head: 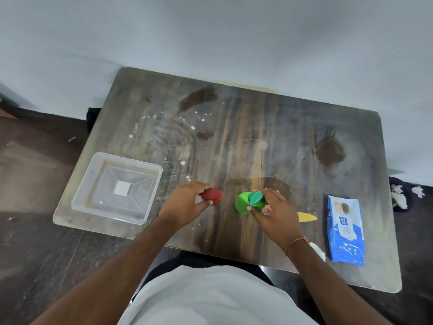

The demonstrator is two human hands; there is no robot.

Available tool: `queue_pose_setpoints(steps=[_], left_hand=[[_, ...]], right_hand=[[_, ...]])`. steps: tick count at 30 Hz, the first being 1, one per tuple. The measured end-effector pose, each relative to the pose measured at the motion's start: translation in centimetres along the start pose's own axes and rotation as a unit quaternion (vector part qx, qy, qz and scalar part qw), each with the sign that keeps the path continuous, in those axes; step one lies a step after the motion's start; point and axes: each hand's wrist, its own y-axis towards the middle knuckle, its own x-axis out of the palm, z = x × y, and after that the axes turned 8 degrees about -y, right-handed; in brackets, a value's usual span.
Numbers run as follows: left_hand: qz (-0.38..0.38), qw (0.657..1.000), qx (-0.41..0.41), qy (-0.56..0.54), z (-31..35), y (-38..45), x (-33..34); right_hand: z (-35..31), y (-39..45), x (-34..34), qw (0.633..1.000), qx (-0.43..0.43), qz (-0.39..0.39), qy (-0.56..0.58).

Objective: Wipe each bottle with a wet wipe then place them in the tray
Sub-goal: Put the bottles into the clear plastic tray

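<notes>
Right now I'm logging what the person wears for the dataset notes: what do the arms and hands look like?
Both forearms are bare, with no sleeves reaching them and no gloves. The right wrist carries a thin cord bracelet with a small pinkish bead or knot. The left hand and its wrist show no jewellery. The right hand shows no rings. A white top covers the torso.

Red-capped bottle [212,195] upright mid-worktop, gripped by the left hand [185,205]. Green bottle [243,202] just right, flip cap open. Clear tray [150,195] far left. Blue wipe pack [346,231] right, flat.
</notes>
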Motion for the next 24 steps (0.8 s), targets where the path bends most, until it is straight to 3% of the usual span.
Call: queue_pose_setpoints(steps=[7,16,24], left_hand=[[0.084,0.995,-0.036,0.026,0.1,-1.9,-3.5],[0.199,0.975,-0.099,0.015,-3.9,-7.4,-10.6],[0.2,0.972,-0.124,0.023,-11.7,-11.8,-17.8]], right_hand=[[-3.5,1.7,-1.6,0.994,-0.095,0.026,0.05],[-12.6,4.5,-1.7,0.974,-0.19,-0.008,0.122],[-22.0,6.7,2.9,0.96,-0.233,-0.051,0.148]])
